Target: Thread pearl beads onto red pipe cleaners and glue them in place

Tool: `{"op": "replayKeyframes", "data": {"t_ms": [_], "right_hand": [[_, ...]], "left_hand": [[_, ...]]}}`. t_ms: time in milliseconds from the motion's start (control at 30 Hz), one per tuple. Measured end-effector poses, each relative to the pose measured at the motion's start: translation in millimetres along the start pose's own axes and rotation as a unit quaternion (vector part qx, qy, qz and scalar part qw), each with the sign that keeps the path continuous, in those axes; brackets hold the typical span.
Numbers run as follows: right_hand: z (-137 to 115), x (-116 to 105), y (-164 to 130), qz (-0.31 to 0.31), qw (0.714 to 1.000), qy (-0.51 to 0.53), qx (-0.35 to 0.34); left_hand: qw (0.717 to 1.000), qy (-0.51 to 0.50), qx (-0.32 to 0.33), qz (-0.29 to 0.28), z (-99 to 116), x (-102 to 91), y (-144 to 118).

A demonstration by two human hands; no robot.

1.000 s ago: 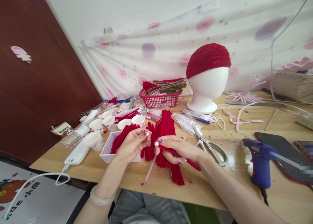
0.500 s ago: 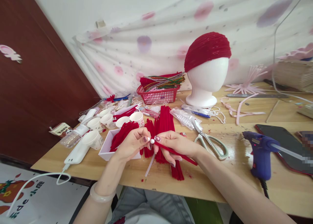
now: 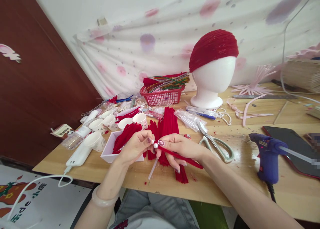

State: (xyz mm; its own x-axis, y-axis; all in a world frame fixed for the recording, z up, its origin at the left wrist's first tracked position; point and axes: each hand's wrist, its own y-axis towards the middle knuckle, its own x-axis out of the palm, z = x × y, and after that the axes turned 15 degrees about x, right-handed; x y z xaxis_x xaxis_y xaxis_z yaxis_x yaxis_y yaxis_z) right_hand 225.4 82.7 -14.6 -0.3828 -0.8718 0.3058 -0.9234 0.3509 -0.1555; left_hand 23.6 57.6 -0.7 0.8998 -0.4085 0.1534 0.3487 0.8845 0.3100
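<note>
Over the table's front part, my two hands meet fingertip to fingertip. A white pearl bead sits between them, next to both thumbs. My right hand is closed on a red fuzzy pipe cleaner, which runs from the bead under the palm toward the wrist. My left hand is pinched at the bead's left side; what lies between its fingertips is hidden. Beneath the hands lie bundles of red pipe cleaners. A white box with more red pieces stands by my left hand.
Scissors, a blue glue gun and a dark phone lie to the right. Paper cups and a white power bank stand left. Behind are a red basket and a white foam head with a red cap.
The camera view has shifted slightly. Both hands keep nearly the same pose around the bead, with only small finger movement.
</note>
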Motion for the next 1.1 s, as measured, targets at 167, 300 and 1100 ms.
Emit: {"op": "replayKeyframes", "data": {"t_ms": [167, 300, 1100], "right_hand": [[1, -2, 1, -0.002, 1.0, 0.001, 0.006], [1, -1, 1, -0.005, 1.0, -0.001, 0.014], [7, -3, 9, 0.027, 0.999, -0.036, 0.017]], "left_hand": [[1.0, 0.023, 0.003, -0.008, -1, -1.6, 0], [0.998, 0.056, 0.006, -0.02, 0, -4.1, -1], [0.962, 0.209, -0.11, -0.137, 31, 10.4, 22]]}}
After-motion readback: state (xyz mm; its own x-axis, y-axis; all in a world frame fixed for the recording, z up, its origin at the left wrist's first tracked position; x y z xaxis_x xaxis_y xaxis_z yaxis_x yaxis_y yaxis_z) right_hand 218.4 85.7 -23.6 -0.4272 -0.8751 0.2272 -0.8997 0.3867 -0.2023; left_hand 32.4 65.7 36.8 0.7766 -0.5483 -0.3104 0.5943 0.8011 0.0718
